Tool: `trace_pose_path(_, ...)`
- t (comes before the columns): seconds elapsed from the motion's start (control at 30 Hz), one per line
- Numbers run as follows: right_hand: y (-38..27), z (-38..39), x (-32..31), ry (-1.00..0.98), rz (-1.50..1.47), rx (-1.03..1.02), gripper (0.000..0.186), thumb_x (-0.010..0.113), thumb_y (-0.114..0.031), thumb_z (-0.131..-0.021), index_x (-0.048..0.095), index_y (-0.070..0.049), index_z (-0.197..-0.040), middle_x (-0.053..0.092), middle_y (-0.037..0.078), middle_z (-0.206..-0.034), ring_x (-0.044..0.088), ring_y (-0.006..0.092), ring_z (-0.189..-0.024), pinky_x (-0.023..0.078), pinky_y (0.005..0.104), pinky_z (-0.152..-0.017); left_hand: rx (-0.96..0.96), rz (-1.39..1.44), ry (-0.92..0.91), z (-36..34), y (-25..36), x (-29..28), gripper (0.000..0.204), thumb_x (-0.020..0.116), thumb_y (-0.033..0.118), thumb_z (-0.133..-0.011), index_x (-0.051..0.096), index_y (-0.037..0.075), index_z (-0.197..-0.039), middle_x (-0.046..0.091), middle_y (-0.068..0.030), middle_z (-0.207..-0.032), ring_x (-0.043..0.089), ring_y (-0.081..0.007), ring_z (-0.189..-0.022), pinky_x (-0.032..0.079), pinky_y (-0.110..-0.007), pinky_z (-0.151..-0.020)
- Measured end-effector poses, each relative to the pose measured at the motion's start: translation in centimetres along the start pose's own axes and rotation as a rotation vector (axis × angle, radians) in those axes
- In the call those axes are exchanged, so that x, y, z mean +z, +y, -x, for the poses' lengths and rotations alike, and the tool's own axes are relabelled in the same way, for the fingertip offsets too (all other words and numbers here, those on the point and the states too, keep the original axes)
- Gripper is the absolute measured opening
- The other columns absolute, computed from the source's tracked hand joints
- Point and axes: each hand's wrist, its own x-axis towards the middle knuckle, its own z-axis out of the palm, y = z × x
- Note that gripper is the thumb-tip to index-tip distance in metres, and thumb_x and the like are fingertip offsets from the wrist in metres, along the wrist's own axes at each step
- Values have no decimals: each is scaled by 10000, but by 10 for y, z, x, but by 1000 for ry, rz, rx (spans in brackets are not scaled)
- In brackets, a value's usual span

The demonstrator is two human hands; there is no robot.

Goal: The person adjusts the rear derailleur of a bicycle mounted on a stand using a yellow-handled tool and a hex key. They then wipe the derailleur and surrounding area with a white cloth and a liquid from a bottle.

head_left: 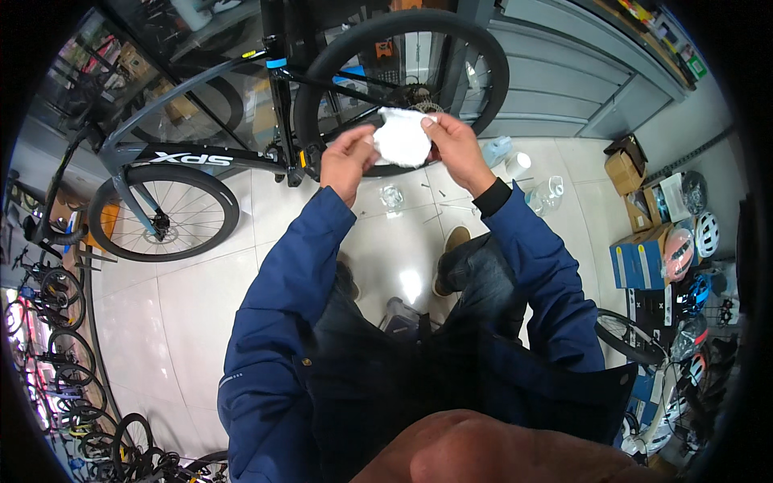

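Observation:
A white tissue (403, 138), slightly ragged at its edges, is stretched between my two hands in front of the bicycle's rear wheel (403, 22). My left hand (346, 165) is closed at the tissue's left edge, its fingers curled toward the thumb. On the other side, my right hand (460, 151) pinches the right edge between thumb and fingers. Behind the tissue, part of the lower wheel and tyre is hidden. The dark road bicycle (189, 155) stands across the far side, its front wheel (165, 213) to the left.
On the tiled floor beyond my feet lie small loose metal parts (439, 193) and a clear plastic piece (391, 196). A white roll (518, 166) and a clear plastic container (547, 193) stand at right. Helmets (707, 233) and boxes (636, 262) line the right; bicycles (64, 338) line the left.

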Motion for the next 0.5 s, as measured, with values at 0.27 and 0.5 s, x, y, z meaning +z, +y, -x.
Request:
trace_pose_path(0.27, -18, 12, 17, -305, 833, -841, 260, 771, -202, -883, 723, -61, -1097, 715, 107, -1134, 661, 321, -1040, 534, 393, -921, -330, 529, -307, 15, 9, 11, 889, 349, 718, -1027, 392, -19, -1521, 493, -167, -1510, 553, -288, -1328, 412, -439, -1167)
trace_pose_path(0.5, -20, 16, 30, -373, 899, -781, 310, 706, -138, -940, 696, -86, -1245, 693, 111, -1229, 675, 312, -1096, 555, 393, -926, -415, 504, -410, 23, 17, 14, 833, 340, 704, -1036, 409, 38, -1531, 523, -176, -1489, 544, -302, -1351, 395, -463, -1195)
